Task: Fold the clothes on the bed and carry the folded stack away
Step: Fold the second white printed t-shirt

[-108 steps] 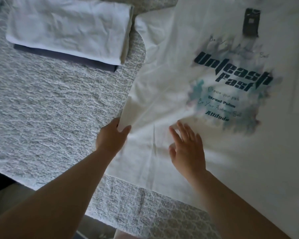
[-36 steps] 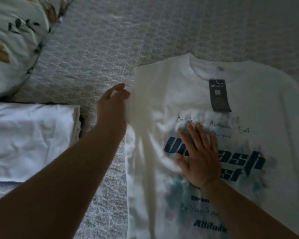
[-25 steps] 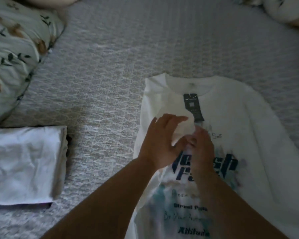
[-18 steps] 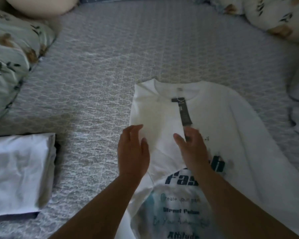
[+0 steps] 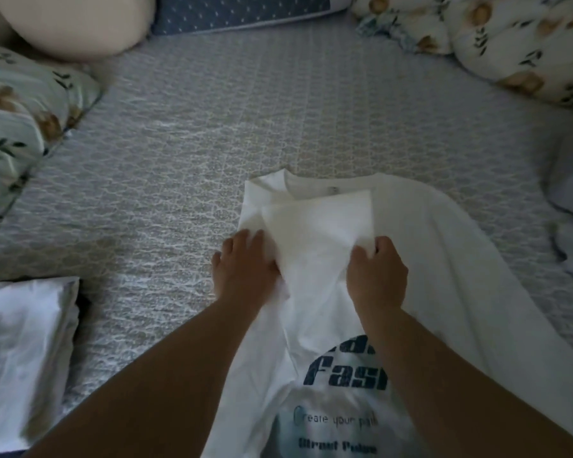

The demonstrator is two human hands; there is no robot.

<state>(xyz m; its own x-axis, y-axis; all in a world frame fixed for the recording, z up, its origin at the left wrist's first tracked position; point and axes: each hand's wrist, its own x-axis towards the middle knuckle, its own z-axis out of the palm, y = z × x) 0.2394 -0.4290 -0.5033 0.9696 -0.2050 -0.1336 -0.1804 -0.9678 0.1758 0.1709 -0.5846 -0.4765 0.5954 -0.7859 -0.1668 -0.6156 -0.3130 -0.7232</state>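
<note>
- The white T-shirt [image 5: 427, 259] lies front-up on the grey bedspread [image 5: 196, 143], collar toward the far end of the bed, its printed chest toward the person.
- Half a second ago the left sleeve was only partly turned in and the dark tag below the collar showed; now the folded sleeve [image 5: 315, 223] lies across the upper chest and the tag is hidden under it.
- The left hand [image 5: 245, 269] rested on top of the shirt's left side before; now it sits at the shirt's left edge, fingers reaching under the folded cloth. Whether they pinch it or only press, I cannot tell.
- The right hand [image 5: 377, 276] lay flat and spread over the print earlier; now its fingers are curled round the right edge of the folded sleeve, gripping it.
- More of the print is covered than before: only the lower lettering shows between the forearms.
- The folded stack [image 5: 24, 352] of white clothes sits at the lower left on the bedspread, well apart from the shirt, as in the earlier frames.
- Flowered pillows [image 5: 17, 120] lie at the far left, and a flowered quilt [image 5: 510, 44] at the upper right.
</note>
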